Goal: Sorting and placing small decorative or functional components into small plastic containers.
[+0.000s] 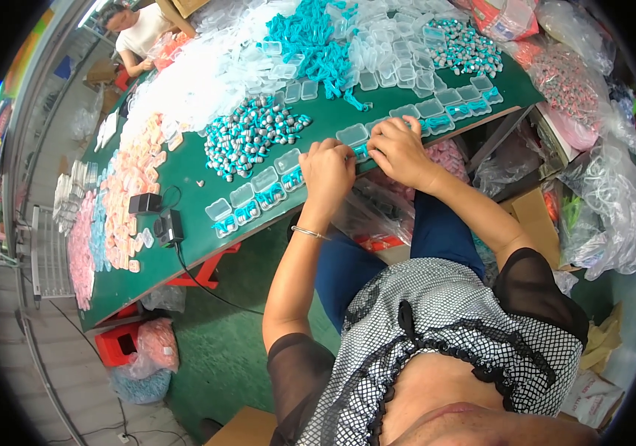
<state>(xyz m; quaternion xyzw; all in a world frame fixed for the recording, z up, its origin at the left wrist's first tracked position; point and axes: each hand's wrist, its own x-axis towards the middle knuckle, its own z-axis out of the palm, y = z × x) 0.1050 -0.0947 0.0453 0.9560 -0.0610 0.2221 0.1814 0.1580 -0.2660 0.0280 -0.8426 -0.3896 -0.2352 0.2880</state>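
Observation:
Along the near edge of the green table runs a row of small clear plastic cases with their lids raised. Teal cord and small plugs lie in several of them, such as this left-hand case. My left hand is closed over the middle of the row, its fingertips curled down. Close beside it, my right hand bends its fingers over the same stretch. A bit of teal shows in a case between them. My fingers hide what each hand pinches.
Behind the row lie a heap of teal-and-grey plugs, a tangle of teal cords and piled clear cases. Peach cases and black adapters sit at left. Another person works at the far left. Plastic bags crowd the right.

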